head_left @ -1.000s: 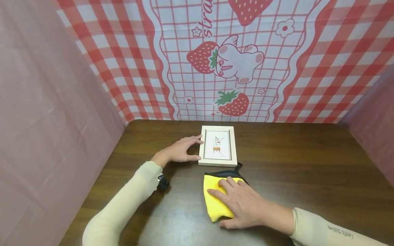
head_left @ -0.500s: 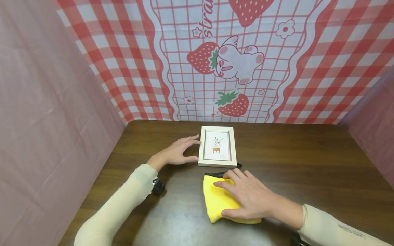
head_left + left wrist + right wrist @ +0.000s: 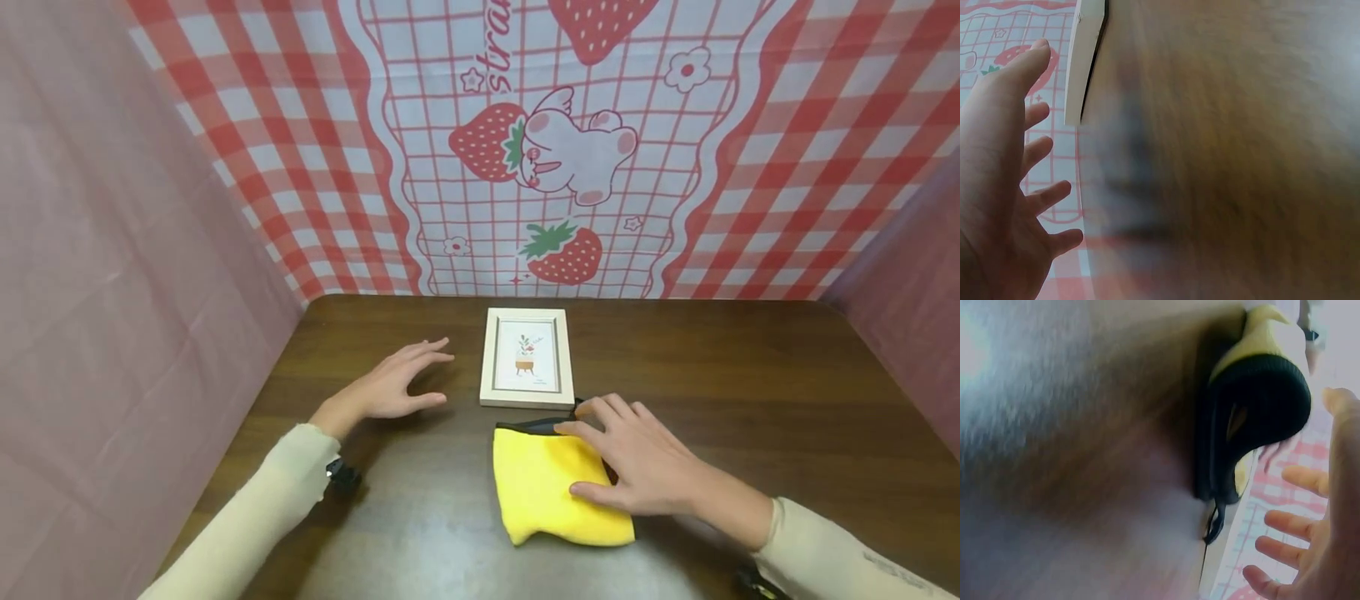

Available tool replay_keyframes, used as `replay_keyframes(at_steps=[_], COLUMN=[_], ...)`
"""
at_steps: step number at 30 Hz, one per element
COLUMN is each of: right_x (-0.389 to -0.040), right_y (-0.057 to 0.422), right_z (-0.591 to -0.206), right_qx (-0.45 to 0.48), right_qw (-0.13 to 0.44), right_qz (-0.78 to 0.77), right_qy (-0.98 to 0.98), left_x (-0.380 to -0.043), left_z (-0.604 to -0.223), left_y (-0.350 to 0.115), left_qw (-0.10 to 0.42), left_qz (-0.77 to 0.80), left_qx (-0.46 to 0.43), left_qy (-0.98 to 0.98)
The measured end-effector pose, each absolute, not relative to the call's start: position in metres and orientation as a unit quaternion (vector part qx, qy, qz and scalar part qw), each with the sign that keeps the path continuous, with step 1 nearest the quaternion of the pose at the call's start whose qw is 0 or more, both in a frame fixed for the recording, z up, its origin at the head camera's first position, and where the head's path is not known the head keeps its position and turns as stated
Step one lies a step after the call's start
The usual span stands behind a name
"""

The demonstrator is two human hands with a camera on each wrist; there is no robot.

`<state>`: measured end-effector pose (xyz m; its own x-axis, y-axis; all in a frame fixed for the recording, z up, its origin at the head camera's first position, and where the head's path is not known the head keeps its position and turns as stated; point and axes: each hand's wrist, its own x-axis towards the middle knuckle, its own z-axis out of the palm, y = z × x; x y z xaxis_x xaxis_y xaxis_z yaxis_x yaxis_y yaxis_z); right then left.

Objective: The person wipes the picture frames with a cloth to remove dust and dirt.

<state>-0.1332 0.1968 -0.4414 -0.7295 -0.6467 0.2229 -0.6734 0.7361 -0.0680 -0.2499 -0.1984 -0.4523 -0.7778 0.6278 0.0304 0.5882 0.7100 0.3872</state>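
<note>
Yellow cloth [image 3: 555,492]: lies just to the near side of the picture frame [image 3: 527,357]; probably light and limp; take hold at a fold. Picture frame: flat; probably rigid, front possibly fragile; lift by the side rails. Right hand [image 3: 648,462]: released, near and right of the frame. Left hand [image 3: 390,387]: released, left of the frame, apart.

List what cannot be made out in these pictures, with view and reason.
Writing on the print: head view, too small to read.
Table under the cloth: head view, hidden by the cloth.
Backdrop word: head view, cut off by the top edge.
Lettering on the right sleeve: head view, blurred.
Dark patch on the table: left wrist view, blurred.
</note>
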Motion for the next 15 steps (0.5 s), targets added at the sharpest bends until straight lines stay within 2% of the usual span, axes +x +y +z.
replay_keyframes(at_steps=[9,15], right_x=[-0.151,-0.166], right_y=[0.208,0.222], right_z=[-0.436,-0.437], right_qx=[0.34,0.315], right_qw=[0.106,0.101], right_qz=[0.082,0.104], right_qy=[-0.931,-0.938], left_x=[-0.226,-0.215], left_z=[-0.449,-0.449], left_y=[-0.208,-0.2], left_qw=[0.026,0.033], left_qz=[0.183,0.169], left_qx=[0.346,0.365], left_qy=[0.92,0.915])
